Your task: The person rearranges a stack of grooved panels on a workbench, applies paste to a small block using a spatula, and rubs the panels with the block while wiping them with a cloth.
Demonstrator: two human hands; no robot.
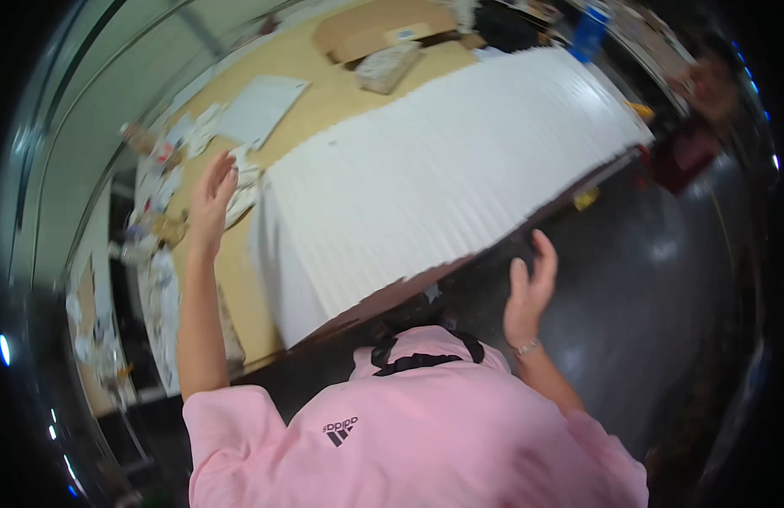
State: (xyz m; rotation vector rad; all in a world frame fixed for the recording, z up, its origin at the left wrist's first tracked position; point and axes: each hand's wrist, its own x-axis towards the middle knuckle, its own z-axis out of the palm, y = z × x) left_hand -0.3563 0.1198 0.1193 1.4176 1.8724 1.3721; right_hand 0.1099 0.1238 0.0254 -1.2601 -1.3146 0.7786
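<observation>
A wide white sheet with fine ridges or pleats (pixel 443 169) lies across the table, its near edge uneven along the table's front. Smooth white material (pixel 286 271) hangs or lies at its left end. My left hand (pixel 212 199) is raised left of the sheet with fingers stretched out, holding nothing; a crumpled white cloth (pixel 243 193) lies just beside it. In front of the table edge, my right hand (pixel 529 296) hovers over the dark floor, thumb and fingers apart, with nothing in it. Neither hand appears to touch the sheet.
Beyond the sheet, the yellowish tabletop (pixel 324 110) carries a white board (pixel 263 108), a greyish block-shaped bundle (pixel 387 68) and a brown cardboard piece (pixel 379 30). A blue container (pixel 589 34) stands at the far right. Another person (pixel 701 110) is blurred at right. Clutter lines the left side.
</observation>
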